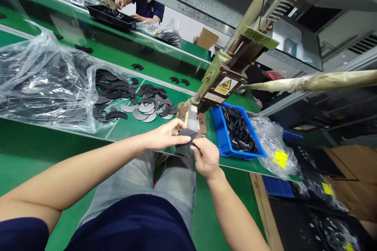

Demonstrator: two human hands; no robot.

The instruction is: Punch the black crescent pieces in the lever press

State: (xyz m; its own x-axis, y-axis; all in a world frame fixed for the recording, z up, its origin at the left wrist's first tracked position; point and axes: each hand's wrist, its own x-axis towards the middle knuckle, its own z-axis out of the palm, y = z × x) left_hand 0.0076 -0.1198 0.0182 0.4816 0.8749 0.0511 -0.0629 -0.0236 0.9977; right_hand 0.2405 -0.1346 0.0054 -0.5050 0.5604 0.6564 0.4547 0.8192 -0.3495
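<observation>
My left hand (173, 133) grips a stack of curved dark grey plates (185, 147) from the left, thumb lying across the top. On the right side of the stack, my right hand (206, 157) is closed with its fingertips pinched at the edge; whether a small part is between them I cannot make out. Both hands are just in front of the base of a hand press (193, 119), at the table's near edge. Left of the press lies a loose pile of curved grey plates (150, 104), spilling from a clear plastic bag (50, 82).
A blue bin (219, 135) of small black parts stands right of the press, beside a plastic bag (277, 145). The press lever (318, 82) reaches far right. Several black pieces lie on the green conveyor (118, 57). Across it, a person (150, 8) works at a black tray (110, 19).
</observation>
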